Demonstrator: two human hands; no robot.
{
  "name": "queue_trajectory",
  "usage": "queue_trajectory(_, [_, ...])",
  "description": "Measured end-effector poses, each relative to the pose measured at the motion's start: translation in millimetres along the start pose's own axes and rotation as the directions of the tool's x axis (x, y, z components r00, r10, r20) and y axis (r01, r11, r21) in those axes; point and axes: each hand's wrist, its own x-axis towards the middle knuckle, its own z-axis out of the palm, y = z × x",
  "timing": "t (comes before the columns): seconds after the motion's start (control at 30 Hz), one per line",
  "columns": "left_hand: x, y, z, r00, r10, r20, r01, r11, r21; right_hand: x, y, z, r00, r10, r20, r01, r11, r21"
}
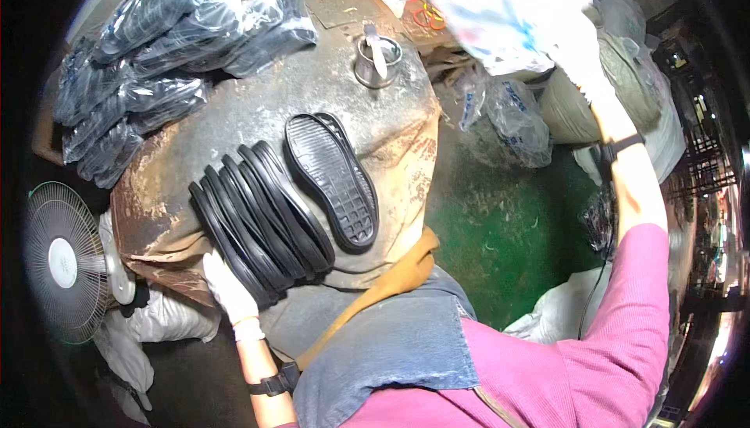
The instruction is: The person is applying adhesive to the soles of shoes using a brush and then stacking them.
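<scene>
Standing on edge in a tight row, several black shoe soles (pixel 262 221) lie at the near side of the worktable (pixel 234 119). My left hand (pixel 232 287), in a white glove, rests against the near left end of that row with its fingers stretched out. To the right of the row, a pair of black soles (pixel 332 182) lies with a ribbed tread facing up. Far to the right, my right hand (pixel 576 57) is raised and closed on a white plastic bag (pixel 500 18). Glare washes out its fingers and much of the bag.
Black soles in clear bags (pixel 195 26) are piled at the table's far left. A metal can (pixel 377 65) with a brush-like tool stands at the far right. A fan (pixel 64 264) is at the left. Stuffed sacks (pixel 566 104) and a clear bag (pixel 516 123) sit beyond the green floor.
</scene>
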Motion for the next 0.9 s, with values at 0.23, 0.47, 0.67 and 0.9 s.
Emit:
queue_trajectory(0.23, [-10, 39, 32, 0.997, -0.06, 0.041, 0.04, 0.924, 0.38, -1, 16, 19, 0.637, 0.376, 0.673, -0.337, 0.921, -0.195])
queue_trajectory(0.47, [2, 15, 28, 0.856, -0.106, 0.506, 0.468, 0.574, -0.672, 105, -158, 47, 0.981, -0.166, 0.1, 0.077, 0.81, 0.582])
queue_trajectory(0.67, [6, -42, 1, 0.954, -0.195, 0.228, 0.297, 0.512, -0.806, 153, -217, 92, 0.955, -0.266, 0.134, 0.137, 0.791, 0.596])
queue_trajectory(0.9, [-7, -38, 4, 0.984, -0.17, -0.046, 0.113, 0.809, -0.577, 159, -220, 116, 0.915, -0.39, 0.103, 0.29, 0.814, 0.503])
